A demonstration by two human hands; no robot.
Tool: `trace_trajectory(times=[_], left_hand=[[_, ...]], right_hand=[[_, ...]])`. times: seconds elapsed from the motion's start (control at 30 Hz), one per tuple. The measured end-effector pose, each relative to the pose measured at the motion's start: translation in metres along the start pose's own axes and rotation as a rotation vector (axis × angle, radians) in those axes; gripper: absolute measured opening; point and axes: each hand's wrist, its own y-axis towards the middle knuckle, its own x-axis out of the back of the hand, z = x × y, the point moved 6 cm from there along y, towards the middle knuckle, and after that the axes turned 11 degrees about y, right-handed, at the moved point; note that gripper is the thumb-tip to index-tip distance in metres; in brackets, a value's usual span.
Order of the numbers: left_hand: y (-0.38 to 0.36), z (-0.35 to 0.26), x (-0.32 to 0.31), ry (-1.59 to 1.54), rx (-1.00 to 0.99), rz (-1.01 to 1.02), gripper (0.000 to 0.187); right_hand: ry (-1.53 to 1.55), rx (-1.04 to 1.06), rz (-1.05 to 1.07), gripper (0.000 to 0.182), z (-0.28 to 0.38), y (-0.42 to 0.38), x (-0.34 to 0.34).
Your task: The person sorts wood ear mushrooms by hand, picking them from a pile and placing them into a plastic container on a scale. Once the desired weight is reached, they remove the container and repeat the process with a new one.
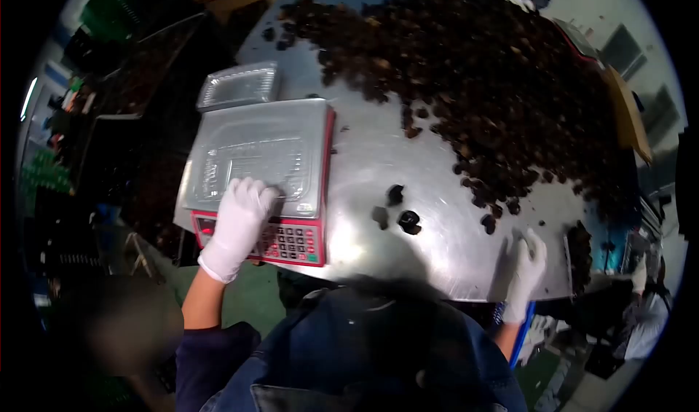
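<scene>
white-gloved left hand [246, 215] at red-sided scale [295, 244]

Dim overall, glare on metal tbl [440, 219], dark shadow nr ctr, edges fisheye-warped, lwr L blurry.

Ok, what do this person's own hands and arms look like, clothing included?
The left hand and right hand wear white gloves ending around the wrists. A dark navy sleeve leaves part of the left forearm bare. A dark patterned band sits at the right wrist, too small to identify.
</scene>
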Motion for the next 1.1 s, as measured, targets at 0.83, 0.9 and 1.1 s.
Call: trace_trajectory(times=[0.83, 0.9, 1.1], left_hand=[[0.068, -0.197, -0.115, -0.656, 0.242, 0.097, 0.127], [0.065, -0.194, -0.119, -0.783, 0.308, 0.115, 0.128], [0.067, -0.195, -0.121, -0.798, 0.335, 0.193, 0.128]], right_hand=[[-0.230, 0.463, 0.099, 0.033, 0.052, 0.066, -0.183], [-0.283, 0.557, 0.171, 0.022, 0.052, 0.022, -0.194], [0.005, 0.425, 0.581, 0.028, 0.079, -0.059, -0.152]])
